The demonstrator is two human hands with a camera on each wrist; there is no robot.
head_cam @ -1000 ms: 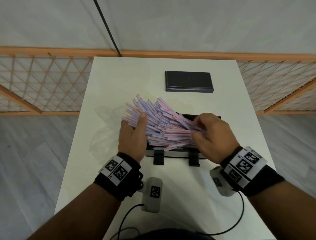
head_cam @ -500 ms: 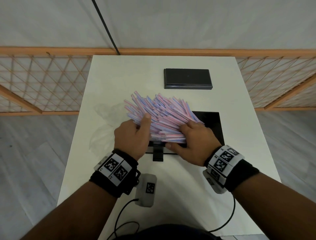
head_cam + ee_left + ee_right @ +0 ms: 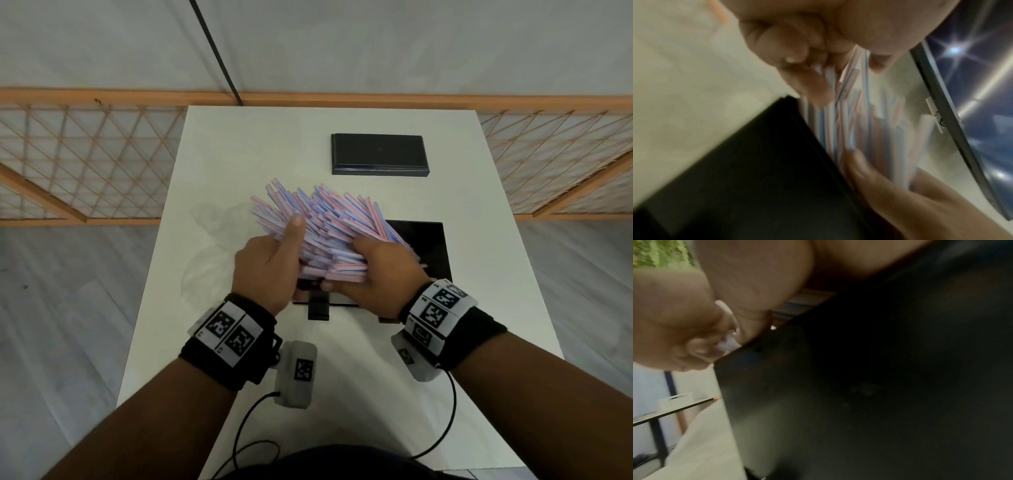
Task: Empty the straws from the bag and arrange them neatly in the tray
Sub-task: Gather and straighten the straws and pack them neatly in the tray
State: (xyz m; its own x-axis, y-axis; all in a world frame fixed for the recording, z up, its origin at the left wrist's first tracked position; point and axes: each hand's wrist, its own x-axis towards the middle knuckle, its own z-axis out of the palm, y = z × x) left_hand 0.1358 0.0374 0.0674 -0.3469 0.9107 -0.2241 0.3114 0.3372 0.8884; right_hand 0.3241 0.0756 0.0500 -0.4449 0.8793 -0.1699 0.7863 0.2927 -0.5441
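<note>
Plainly, the straws [image 3: 329, 233] sit as a fanned heap at the middle of the head view, over the left part of the black tray [image 3: 428, 250] on the white desk [image 3: 239, 150]. The left hand [image 3: 270, 270] clasps their near ends, thumb on top; the right hand [image 3: 383, 274] cups the bundle's other flank — each grip closed on straws. Light, smooth and stiff, they will likely slide and scatter — best squeezed from both sides near the ends. The clear bag [image 3: 212, 253] lies left, seemingly empty.
</note>
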